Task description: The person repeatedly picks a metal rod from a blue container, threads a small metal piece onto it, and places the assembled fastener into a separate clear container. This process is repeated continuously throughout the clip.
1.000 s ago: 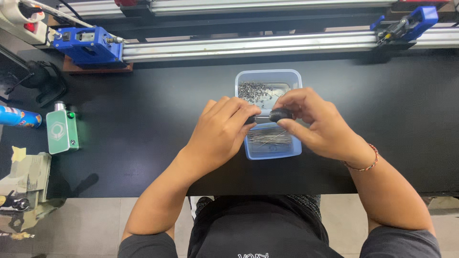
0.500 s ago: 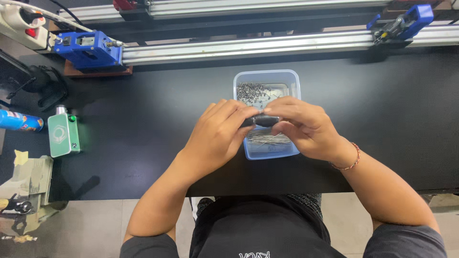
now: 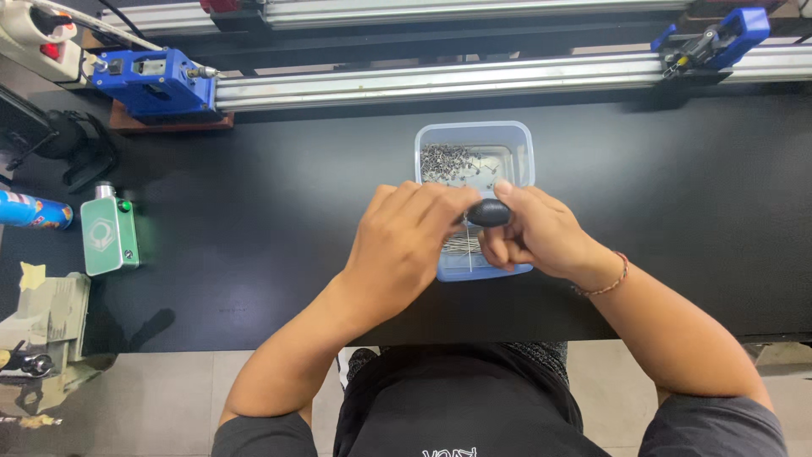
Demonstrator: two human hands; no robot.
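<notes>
The black counter [image 3: 254, 220] carries a clear plastic tub [image 3: 516, 144] at frame centre, many small metal parts still inside. Above it, the left hand [image 3: 406, 241] and right hand [image 3: 541, 233] together pinch a small black handle [image 3: 489, 212] with a thin pin; assembly looks unfinished.

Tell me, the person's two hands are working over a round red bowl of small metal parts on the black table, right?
Not quite. In the head view the hands work over a rectangular clear plastic tub, not a round red bowl. It does hold small metal parts on the black table.
</notes>
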